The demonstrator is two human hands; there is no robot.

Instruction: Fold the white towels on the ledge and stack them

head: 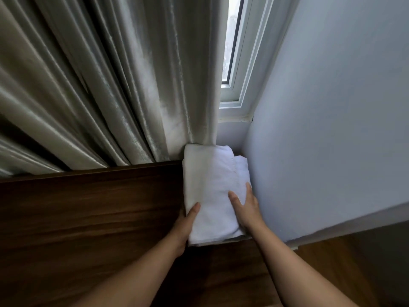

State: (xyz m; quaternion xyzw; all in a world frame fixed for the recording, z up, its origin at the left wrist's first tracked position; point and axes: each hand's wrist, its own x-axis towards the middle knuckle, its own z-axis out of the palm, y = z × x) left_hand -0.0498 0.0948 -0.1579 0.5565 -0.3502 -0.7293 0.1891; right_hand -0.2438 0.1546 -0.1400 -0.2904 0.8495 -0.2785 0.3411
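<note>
A stack of folded white towels lies on the dark wooden ledge, pushed into the corner by the wall. The top towel is a long folded rectangle; another towel's edge shows beneath it at the far right. My left hand grips the stack's near left edge, thumb on top and fingers hidden under it. My right hand lies flat on the near right part of the top towel, fingers spread.
A grey curtain hangs behind the ledge and touches the towels' far end. A pale wall bounds the stack on the right. A white window frame shows above the corner. Wooden floor lies at lower right.
</note>
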